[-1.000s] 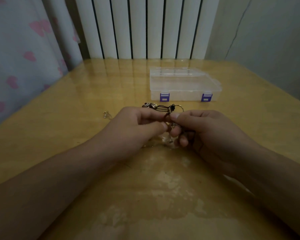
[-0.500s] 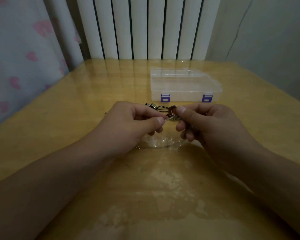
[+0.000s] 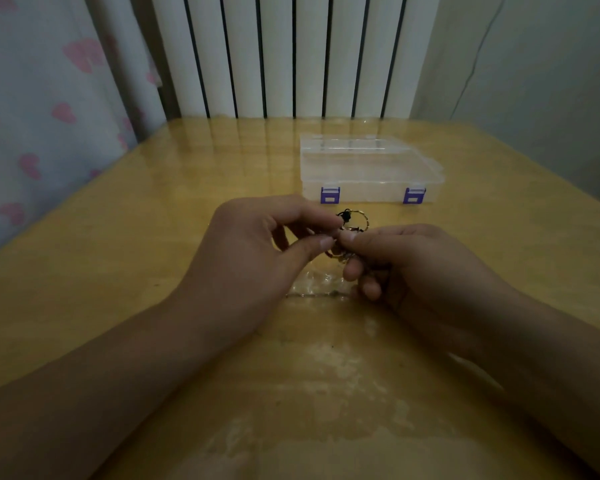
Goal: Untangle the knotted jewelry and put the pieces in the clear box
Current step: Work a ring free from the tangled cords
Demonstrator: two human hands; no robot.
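Both hands pinch the knotted jewelry point(image 3: 350, 233) above the table point(image 3: 118, 258).
The left hand point(image 3: 257, 251) and right hand point(image 3: 413, 261) meet fingertip to fingertip on the tangle; the clear box point(image 3: 368, 171) sits closed just beyond.

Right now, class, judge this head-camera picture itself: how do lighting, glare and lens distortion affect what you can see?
Head view: dim overall; glossy yellow wooden table mirrors the white ribbed radiator; wide-angle lens bows edges; small knotted jewelry, pinched by left hand and right hand, lacks detail; clear plastic box stays legible.
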